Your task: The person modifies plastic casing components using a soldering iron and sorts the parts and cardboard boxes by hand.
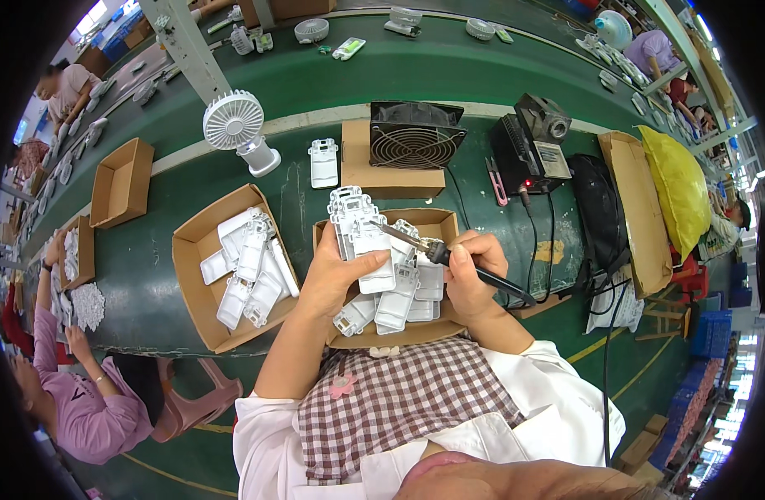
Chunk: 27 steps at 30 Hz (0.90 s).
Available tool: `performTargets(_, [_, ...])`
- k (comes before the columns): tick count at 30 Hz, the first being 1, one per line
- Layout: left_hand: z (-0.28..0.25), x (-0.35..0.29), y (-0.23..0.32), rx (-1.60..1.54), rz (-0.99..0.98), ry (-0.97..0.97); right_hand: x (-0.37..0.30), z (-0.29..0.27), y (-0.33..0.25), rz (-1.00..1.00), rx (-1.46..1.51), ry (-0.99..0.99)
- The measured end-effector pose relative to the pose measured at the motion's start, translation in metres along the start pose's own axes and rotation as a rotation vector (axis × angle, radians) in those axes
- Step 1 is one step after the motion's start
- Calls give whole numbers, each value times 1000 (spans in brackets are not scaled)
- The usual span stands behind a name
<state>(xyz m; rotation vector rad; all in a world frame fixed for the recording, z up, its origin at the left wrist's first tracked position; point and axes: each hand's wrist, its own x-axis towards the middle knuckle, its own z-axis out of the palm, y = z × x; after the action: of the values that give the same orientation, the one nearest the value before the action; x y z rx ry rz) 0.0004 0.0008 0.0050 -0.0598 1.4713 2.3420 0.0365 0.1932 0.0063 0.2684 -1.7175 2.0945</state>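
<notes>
My left hand (328, 275) is closed around white plastic housings (356, 218), apparently more than one, held up over a cardboard box (442, 222). The thumb lies across their front. My right hand (477, 273) grips a soldering iron (506, 286) by its black handle. The iron's metal tip points left and reaches the face of the held housings; whether it touches cannot be made out. Below both hands, several similar white housings (397, 302) lie in the box. To the left, a second cardboard box (201, 315) holds more white housings (253, 250).
A small white fan (234, 121) stands at the back left, with a single housing (323, 163) nearby. Behind the box sits a black fan (417, 137). A soldering station (520, 150), tweezers (496, 182) and cables are at right. A co-worker (91, 400) sits at left.
</notes>
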Motion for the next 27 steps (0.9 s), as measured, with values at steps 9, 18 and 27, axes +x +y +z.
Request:
performTargets(9, [-6, 3, -2, -237, -159, 31, 0, 0, 1, -21, 28, 14])
performTargets(18, [5, -1, 2, 128, 50, 118, 7, 6, -1, 9, -154, -59])
performTargets(27, [5, -1, 1, 119, 71, 109, 7, 6, 0, 78, -131, -79])
